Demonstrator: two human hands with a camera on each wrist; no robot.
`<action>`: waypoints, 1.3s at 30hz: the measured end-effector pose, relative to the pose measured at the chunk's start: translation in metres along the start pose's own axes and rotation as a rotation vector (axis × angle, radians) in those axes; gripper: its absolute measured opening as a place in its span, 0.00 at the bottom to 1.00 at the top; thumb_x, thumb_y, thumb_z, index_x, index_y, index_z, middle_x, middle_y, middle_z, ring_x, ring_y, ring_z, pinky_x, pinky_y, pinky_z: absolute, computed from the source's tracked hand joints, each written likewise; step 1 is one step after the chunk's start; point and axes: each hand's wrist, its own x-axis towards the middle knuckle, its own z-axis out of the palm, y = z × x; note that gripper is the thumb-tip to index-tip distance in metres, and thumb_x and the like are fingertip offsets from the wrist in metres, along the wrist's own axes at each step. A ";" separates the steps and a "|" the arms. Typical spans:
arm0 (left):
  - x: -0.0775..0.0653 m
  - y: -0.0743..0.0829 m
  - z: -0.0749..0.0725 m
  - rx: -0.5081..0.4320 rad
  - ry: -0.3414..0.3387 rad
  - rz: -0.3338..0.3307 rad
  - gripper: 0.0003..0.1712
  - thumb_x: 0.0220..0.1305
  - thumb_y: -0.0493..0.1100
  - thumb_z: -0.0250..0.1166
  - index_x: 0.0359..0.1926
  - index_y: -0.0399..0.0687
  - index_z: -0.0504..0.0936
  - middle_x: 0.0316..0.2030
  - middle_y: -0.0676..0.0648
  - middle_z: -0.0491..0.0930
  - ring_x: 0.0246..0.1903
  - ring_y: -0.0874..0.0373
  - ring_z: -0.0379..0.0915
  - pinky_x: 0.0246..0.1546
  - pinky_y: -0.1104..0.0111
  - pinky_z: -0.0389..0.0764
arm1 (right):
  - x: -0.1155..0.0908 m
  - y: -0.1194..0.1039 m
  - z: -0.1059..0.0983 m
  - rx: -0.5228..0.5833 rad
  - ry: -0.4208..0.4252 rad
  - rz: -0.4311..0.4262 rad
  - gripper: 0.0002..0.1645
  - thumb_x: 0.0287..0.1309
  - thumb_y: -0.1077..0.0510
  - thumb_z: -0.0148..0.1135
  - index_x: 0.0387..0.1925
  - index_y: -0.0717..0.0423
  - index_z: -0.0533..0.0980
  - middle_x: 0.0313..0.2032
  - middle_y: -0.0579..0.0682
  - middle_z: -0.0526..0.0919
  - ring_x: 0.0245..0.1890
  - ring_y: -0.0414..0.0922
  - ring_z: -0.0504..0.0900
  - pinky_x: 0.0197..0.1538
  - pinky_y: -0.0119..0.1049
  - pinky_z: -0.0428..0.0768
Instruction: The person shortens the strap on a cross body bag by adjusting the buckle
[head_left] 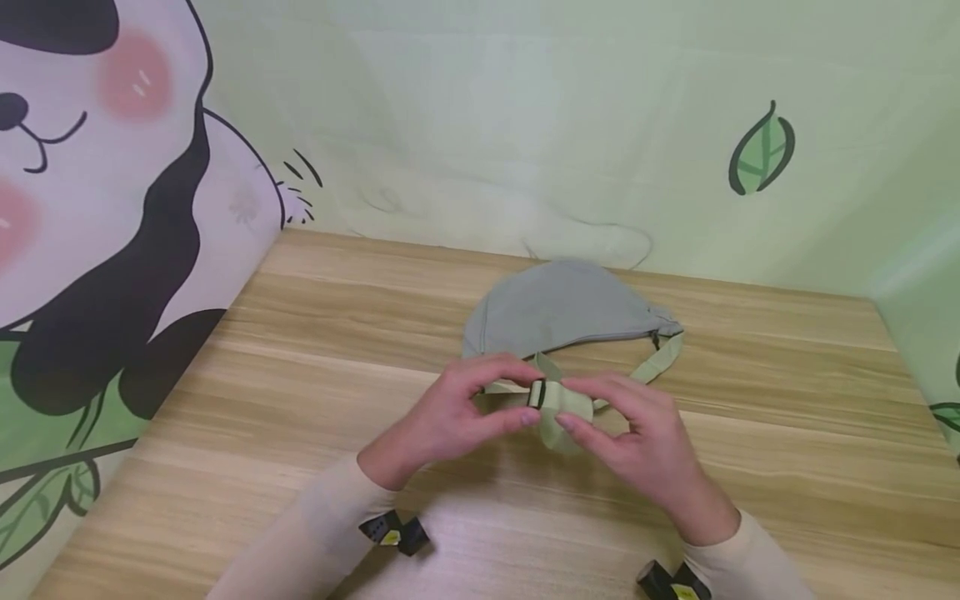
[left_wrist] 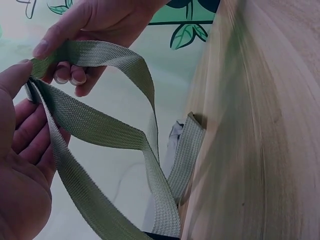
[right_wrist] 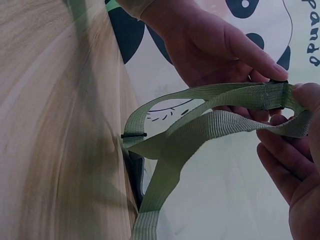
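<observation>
Pale-green strap [head_left: 576, 402] loops in mid-air, its dark slider [head_left: 537, 393] pinched between thumb and finger of the left hand [head_left: 459, 410]; the right hand [head_left: 641, 423] pinches strap just beside it. Beyond, the grey bag [head_left: 562, 304] lies on the worktop [head_left: 315, 333]. Adjusting the strap seems in hand; the next move likely calls for feeding slack through.
</observation>
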 end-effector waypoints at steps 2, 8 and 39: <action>0.000 0.001 0.000 0.002 0.003 -0.006 0.21 0.62 0.28 0.76 0.56 0.38 0.86 0.48 0.40 0.90 0.52 0.51 0.87 0.60 0.58 0.88 | 0.000 0.000 0.001 -0.003 0.014 -0.011 0.24 0.75 0.47 0.68 0.48 0.67 0.86 0.41 0.61 0.92 0.47 0.39 0.91 0.53 0.25 0.87; -0.001 0.002 0.000 0.014 0.003 -0.025 0.20 0.62 0.29 0.77 0.55 0.38 0.86 0.48 0.41 0.90 0.51 0.51 0.87 0.61 0.60 0.87 | 0.000 0.000 0.001 0.003 0.034 -0.017 0.25 0.75 0.47 0.68 0.48 0.69 0.86 0.41 0.63 0.92 0.48 0.37 0.91 0.55 0.25 0.87; -0.003 0.004 0.003 -0.069 -0.007 -0.119 0.19 0.63 0.31 0.77 0.54 0.41 0.87 0.49 0.42 0.91 0.52 0.56 0.86 0.61 0.52 0.85 | -0.007 -0.007 -0.001 0.013 -0.083 0.163 0.25 0.72 0.45 0.70 0.51 0.64 0.86 0.45 0.59 0.92 0.44 0.41 0.91 0.53 0.26 0.87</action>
